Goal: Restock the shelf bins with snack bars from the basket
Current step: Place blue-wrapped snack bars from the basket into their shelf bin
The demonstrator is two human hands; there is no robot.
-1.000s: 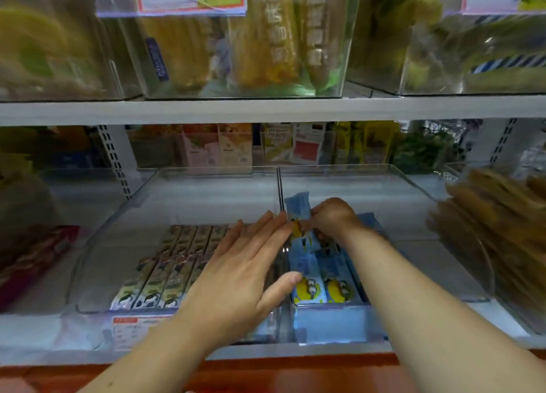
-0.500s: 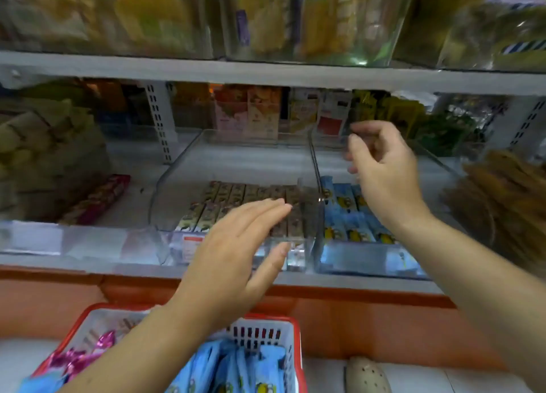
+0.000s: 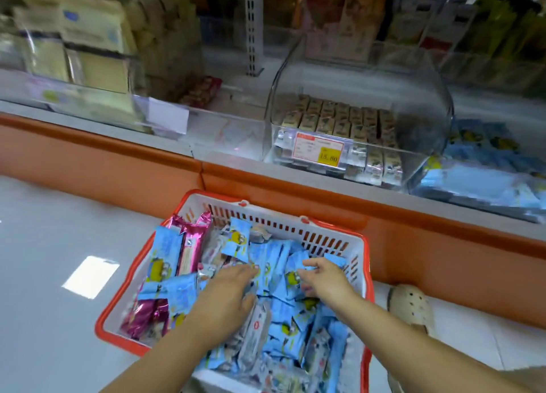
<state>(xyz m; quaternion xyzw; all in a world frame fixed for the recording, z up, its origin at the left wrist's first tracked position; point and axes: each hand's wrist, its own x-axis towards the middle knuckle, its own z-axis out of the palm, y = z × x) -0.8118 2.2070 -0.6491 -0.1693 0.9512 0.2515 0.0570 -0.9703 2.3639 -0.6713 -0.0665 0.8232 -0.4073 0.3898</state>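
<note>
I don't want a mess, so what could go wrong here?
Pink bars and a white bar lie mixed among the blue bars where the left hand and right hand reach, so a handful could carry wrong kinds. The basket sits on the floor beside a shoe; a step might knock it.

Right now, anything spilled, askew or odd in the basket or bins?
Nothing spilled. The basket is a jumble: blue bars mixed with pink bars and a silver bar, at all angles. Brown bars in the clear bin sit in neat rows.

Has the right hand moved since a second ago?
Yes. The right hand has left the rightmost shelf bin and come down into the basket below it.
</note>
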